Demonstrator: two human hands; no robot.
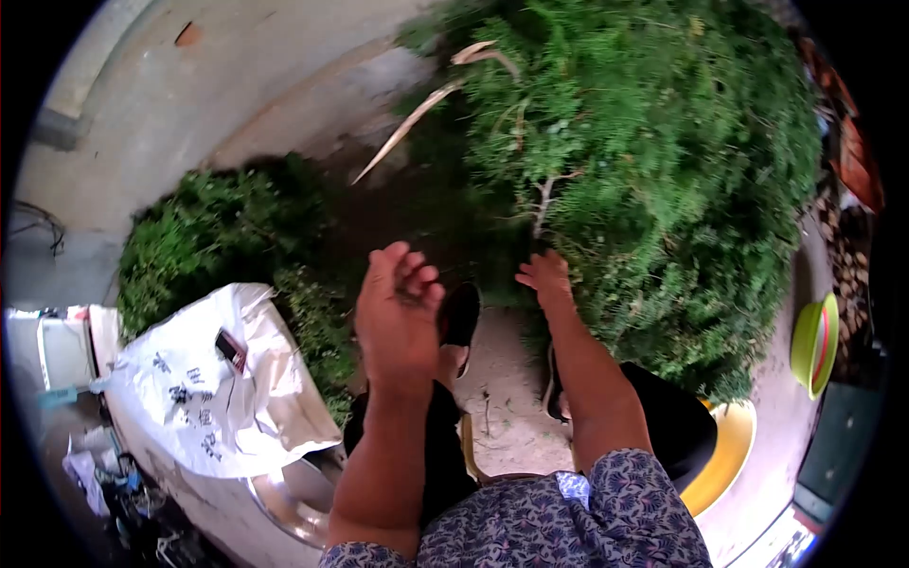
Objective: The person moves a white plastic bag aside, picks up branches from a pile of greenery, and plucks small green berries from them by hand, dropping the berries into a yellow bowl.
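My left hand (400, 293) is raised in front of me, palm partly up, with its fingers curled; whether something small lies in them is too blurred to tell. Lower and to the right, my right hand (546, 273) has its fingers apart, beside the base of a bare stem (543, 204). That stem belongs to a large heap of green leafy branches (653, 161) filling the right side. A smaller green pile (227, 218) lies at the left. Between them the ground is dark.
A white printed sack (204, 379) with a dark phone-like object (230, 350) covers part of the left pile. A metal basin (298, 497) is below it. A yellow basin (724, 454) and a green basin (812, 346) stand right. My feet are between the piles.
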